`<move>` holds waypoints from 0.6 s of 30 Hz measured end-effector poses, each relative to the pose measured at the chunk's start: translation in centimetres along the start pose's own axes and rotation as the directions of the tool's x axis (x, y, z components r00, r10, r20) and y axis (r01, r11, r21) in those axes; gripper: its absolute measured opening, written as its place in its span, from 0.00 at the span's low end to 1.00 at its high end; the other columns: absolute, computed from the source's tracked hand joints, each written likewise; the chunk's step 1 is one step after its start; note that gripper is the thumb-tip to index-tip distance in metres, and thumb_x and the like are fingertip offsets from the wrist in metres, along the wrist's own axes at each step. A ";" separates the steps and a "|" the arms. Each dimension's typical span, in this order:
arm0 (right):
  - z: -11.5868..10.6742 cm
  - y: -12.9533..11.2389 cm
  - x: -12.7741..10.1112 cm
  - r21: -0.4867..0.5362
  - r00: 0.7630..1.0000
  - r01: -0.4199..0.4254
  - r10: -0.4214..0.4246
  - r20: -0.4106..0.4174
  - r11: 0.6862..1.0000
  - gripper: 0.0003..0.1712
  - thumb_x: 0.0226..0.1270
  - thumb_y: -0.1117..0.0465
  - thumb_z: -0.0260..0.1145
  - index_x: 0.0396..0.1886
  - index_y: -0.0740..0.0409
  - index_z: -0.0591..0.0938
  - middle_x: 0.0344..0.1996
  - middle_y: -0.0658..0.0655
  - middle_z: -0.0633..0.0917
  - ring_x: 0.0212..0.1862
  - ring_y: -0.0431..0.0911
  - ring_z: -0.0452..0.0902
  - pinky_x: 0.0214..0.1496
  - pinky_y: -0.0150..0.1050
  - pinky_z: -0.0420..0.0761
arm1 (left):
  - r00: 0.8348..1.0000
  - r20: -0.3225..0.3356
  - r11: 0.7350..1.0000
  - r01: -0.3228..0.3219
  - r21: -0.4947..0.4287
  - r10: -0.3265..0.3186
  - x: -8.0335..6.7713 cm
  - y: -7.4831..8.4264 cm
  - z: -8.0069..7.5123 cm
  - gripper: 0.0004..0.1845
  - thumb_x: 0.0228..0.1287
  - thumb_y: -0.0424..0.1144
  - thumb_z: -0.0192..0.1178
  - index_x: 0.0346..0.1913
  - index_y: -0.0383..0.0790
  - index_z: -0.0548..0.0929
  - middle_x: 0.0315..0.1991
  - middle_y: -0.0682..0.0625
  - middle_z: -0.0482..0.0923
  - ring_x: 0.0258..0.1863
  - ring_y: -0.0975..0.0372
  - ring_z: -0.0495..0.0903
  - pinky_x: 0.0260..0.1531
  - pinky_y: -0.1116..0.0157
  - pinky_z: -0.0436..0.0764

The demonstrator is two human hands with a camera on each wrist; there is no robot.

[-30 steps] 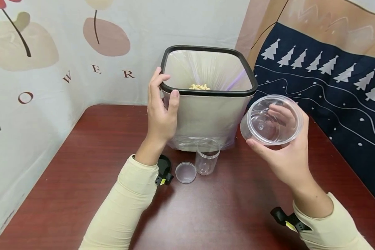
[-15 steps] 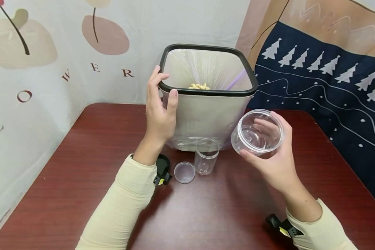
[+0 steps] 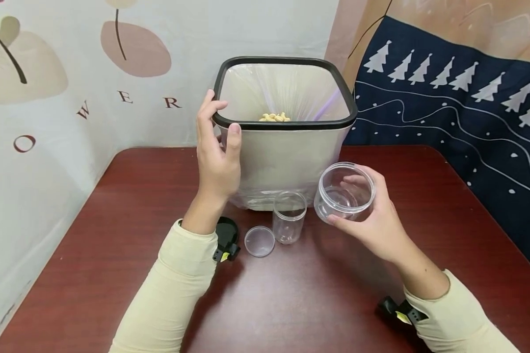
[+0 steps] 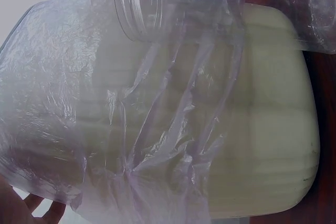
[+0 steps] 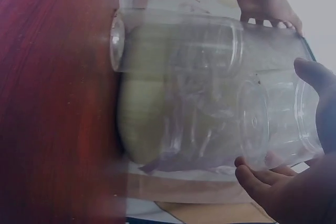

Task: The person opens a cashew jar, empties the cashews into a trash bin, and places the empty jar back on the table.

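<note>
A beige trash bin (image 3: 291,157) with a black rim and a clear liner stands at the back of the table; pale cashew-like nuts (image 3: 275,117) show inside. My left hand (image 3: 218,157) grips its left corner, fingers over the rim and thumb on the front. In my right hand (image 3: 380,220) is a wide clear plastic jar (image 3: 344,193), its mouth tilted up and toward me, with nothing seen inside. The right wrist view shows fingers and thumb around this jar (image 5: 283,119). Left of it stands a taller clear jar (image 3: 288,220), without a lid.
A clear round lid (image 3: 259,241) lies beside the taller jar on the reddish-brown table (image 3: 282,304). Patterned cloths hang behind the table, a white one (image 3: 194,34) at the left and a navy one (image 3: 450,108) with white trees at the right.
My right hand has brought the wide jar down and to the left, toward the taller jar. The left hand keeps its grip on the bin, while the head view has shifted slightly.
</note>
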State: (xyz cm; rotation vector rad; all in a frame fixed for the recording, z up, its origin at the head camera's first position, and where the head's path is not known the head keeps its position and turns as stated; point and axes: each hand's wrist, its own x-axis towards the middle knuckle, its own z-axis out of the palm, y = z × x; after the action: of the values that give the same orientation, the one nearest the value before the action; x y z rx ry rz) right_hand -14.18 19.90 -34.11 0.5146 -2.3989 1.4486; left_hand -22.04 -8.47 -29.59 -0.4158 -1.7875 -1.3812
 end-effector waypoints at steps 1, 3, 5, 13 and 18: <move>0.0 0.2 0.0 -0.010 1.000 -0.008 0.008 0.007 1.000 0.59 0.45 0.70 0.81 0.74 0.43 0.59 0.61 0.55 0.76 0.65 0.43 0.75 0.61 0.22 0.71 | 1.000 0.000 1.000 0.003 0.001 -0.003 0.0 0.0 -0.1 0.28 0.66 0.52 0.50 0.64 0.40 0.69 0.76 0.49 0.59 0.75 0.68 0.61 0.44 0.57 0.74; 0.1 0.4 0.0 -0.028 1.000 -0.019 0.020 0.023 0.999 0.58 0.46 0.69 0.81 0.74 0.44 0.59 0.61 0.55 0.76 0.64 0.44 0.74 0.59 0.22 0.71 | 1.000 0.000 1.000 0.006 0.004 -0.006 -0.1 0.0 -0.1 0.28 0.66 0.52 0.50 0.64 0.40 0.69 0.76 0.50 0.59 0.74 0.67 0.61 0.45 0.56 0.75; 0.2 0.7 0.0 -0.031 0.999 -0.025 0.026 0.040 0.999 0.57 0.47 0.68 0.80 0.74 0.45 0.59 0.61 0.56 0.77 0.63 0.46 0.74 0.59 0.22 0.70 | 1.000 0.000 1.000 0.007 0.006 -0.007 -0.1 -0.1 -0.2 0.28 0.66 0.52 0.50 0.64 0.40 0.69 0.76 0.50 0.59 0.74 0.67 0.61 0.46 0.55 0.75; 0.5 1.7 0.3 -0.051 0.992 -0.078 0.082 0.094 0.996 0.55 0.47 0.63 0.82 0.71 0.45 0.60 0.61 0.54 0.79 0.62 0.46 0.75 0.59 0.26 0.70 | 1.000 0.003 1.000 0.007 -0.007 -0.007 0.0 -0.2 -0.2 0.28 0.66 0.50 0.50 0.64 0.39 0.69 0.76 0.49 0.59 0.74 0.67 0.62 0.47 0.55 0.76; 1.0 2.4 0.3 -0.096 0.985 -0.102 0.114 0.131 0.990 0.55 0.47 0.59 0.83 0.71 0.47 0.60 0.61 0.56 0.79 0.63 0.48 0.75 0.60 0.30 0.70 | 1.000 0.007 1.000 0.005 -0.016 -0.005 0.1 -0.2 -0.2 0.28 0.67 0.50 0.50 0.64 0.38 0.69 0.77 0.47 0.58 0.74 0.66 0.61 0.47 0.56 0.75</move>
State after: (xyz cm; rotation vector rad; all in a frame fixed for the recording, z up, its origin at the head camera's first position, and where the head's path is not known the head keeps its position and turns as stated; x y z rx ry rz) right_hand -15.61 20.01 -36.27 0.4835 -2.6232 1.3821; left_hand -22.20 -8.79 -29.63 -0.4251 -1.7852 -1.4000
